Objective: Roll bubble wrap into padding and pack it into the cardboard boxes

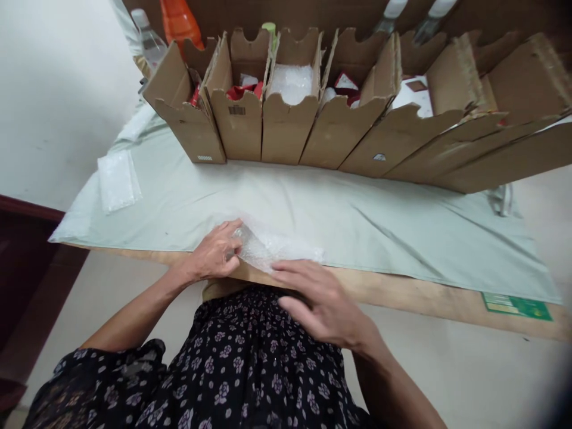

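Note:
A sheet of clear bubble wrap (263, 244) lies at the front edge of the cloth-covered table. My left hand (218, 249) has its fingers curled round the wrap's left end, where something clear and shiny shows through the plastic. Over the front right part of the wrap is my right hand (319, 298), fingers stretched out and thumb apart, slightly blurred. Its fingertips are at the edge of the wrap, and it grips nothing.
Open cardboard boxes (286, 128) form a row along the back, several holding red or white items. Bottles, one orange (181, 24), stand behind them. A folded bubble-wrap piece (118, 180) lies at the left. A green card (517, 305) is at the right front edge.

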Action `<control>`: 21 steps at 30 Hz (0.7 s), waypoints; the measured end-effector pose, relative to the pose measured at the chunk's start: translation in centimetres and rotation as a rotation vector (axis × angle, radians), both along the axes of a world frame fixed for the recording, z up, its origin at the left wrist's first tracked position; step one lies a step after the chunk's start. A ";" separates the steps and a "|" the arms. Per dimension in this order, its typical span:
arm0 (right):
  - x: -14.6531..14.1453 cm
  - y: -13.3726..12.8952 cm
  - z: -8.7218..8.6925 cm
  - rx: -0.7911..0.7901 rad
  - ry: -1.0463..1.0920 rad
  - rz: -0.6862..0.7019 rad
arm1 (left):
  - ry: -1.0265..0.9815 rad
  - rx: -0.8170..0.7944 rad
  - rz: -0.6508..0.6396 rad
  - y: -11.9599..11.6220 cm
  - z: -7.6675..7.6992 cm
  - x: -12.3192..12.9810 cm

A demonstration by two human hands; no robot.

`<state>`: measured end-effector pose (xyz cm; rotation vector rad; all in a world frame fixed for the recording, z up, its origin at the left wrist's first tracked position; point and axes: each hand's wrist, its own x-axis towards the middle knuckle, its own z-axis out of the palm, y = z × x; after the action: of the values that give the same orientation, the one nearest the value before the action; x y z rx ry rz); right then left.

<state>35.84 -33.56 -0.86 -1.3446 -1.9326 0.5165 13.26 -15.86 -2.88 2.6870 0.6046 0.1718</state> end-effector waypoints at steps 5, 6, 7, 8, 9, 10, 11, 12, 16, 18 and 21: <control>0.4 4.5 -3.6 -0.194 -0.383 -0.215 | 0.053 -0.092 -0.024 0.1 0.0 0.5; 1.9 5.1 -4.4 -0.213 -0.424 -0.331 | 0.064 -0.103 -0.023 0.1 -0.1 0.4; 3.5 5.4 -5.1 -0.221 -0.450 -0.440 | 0.069 -0.112 -0.020 0.1 -0.2 0.3; 5.0 5.4 -5.5 -0.212 -0.460 -0.522 | 0.065 -0.119 -0.013 0.1 -0.3 0.1; 6.3 5.2 -5.7 -0.185 -0.451 -0.567 | 0.053 -0.125 -0.004 0.1 -0.4 -0.1; 7.2 4.6 -5.6 -0.151 -0.429 -0.580 | 0.037 -0.129 0.005 0.2 -0.6 -0.2; 7.6 3.9 -5.4 -0.115 -0.400 -0.563 | 0.017 -0.131 0.014 0.2 -0.7 -0.4; 7.6 3.1 -5.1 -0.084 -0.368 -0.518 | -0.006 -0.134 0.021 0.2 -0.9 -0.6; 5.5 0.1 -4.3 -0.090 -0.285 -0.232 | -0.129 -0.204 0.063 0.3 -0.9 -1.0; 4.5 -0.7 -4.6 -0.126 -0.269 -0.156 | -0.180 -0.316 0.124 0.5 -0.5 -1.0; 4.3 -1.0 -5.8 -0.118 -0.281 -0.190 | -0.193 -0.483 0.210 1.1 0.5 -0.8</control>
<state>40.18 -34.55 -6.70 -1.7349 -1.9905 0.3682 12.49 -14.79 -2.42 2.1147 0.7559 0.2951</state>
